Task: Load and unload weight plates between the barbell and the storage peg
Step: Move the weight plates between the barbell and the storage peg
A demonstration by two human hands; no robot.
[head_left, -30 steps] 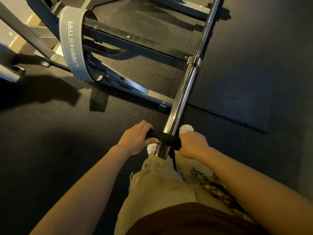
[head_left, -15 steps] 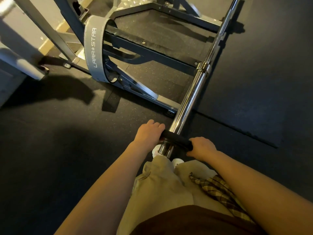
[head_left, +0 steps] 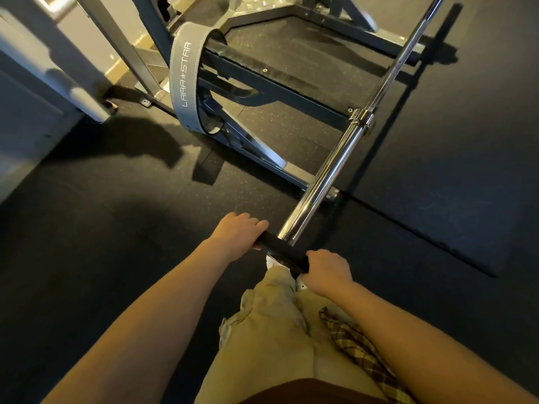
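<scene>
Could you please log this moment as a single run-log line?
left hand: grips weight plate | right hand: grips plate | plate: at end of barbell sleeve | nearby: lifting belt on rack

A grey lifting belt (head_left: 184, 80) printed LARA STAR hangs looped over a dark steel rack frame (head_left: 280, 86) — the frame's feet sit on black rubber floor mats (head_left: 437, 176). A pale padded bar (head_left: 87, 103) juts in at the left. Below — tan trousers (head_left: 271, 330), a plaid cloth (head_left: 358, 342) and a white shoe (head_left: 271, 260).
</scene>
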